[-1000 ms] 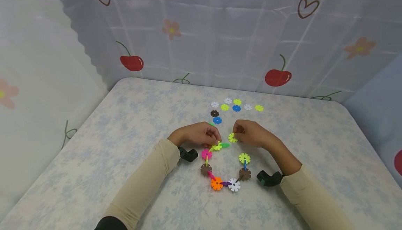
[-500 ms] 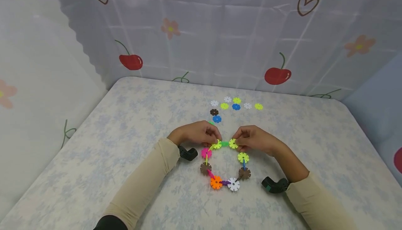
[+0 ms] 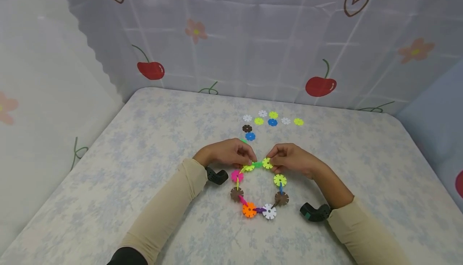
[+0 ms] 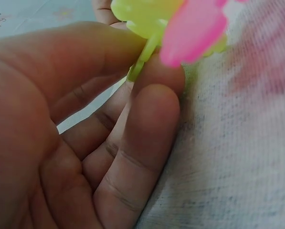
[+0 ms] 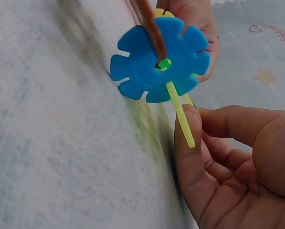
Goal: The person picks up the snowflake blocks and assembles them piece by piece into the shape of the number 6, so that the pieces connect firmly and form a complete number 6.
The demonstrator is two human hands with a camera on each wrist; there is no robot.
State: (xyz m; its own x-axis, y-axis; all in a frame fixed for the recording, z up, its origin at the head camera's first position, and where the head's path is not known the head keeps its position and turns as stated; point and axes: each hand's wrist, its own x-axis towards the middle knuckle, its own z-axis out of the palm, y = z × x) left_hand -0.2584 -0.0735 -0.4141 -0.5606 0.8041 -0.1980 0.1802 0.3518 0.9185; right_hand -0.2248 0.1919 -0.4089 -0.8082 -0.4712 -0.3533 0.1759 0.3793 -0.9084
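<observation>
A curved chain of notched plastic discs lies on the table. My left hand [image 3: 231, 153] pinches a yellow disc [image 3: 248, 167] near the chain's far end, next to a pink disc [image 3: 237, 176]. Jutting from that yellow disc is a green disc [image 3: 257, 165]. My right hand [image 3: 292, 159] pinches another yellow disc [image 3: 267, 163], which meets the green one; how deeply they interlock cannot be seen. In the right wrist view, a blue disc [image 5: 132, 78] and an edge-on yellow disc [image 5: 181, 117] stand before my fingers, mostly hiding the pinched disc. The left wrist view shows yellow plastic [image 4: 144, 16] between thumb and fingers.
The chain runs round through brown [image 3: 236, 194], orange [image 3: 249, 210], white [image 3: 269, 212] and brown [image 3: 281, 198] discs to a yellow disc [image 3: 280, 180] below my right hand. Several loose discs, such as a blue disc [image 3: 250, 136] and a black disc [image 3: 247, 128], lie farther back.
My right hand has brought its yellow disc down and left against the green disc. Since half a second ago, the two hands have shifted only slightly. The left hand keeps its hold.
</observation>
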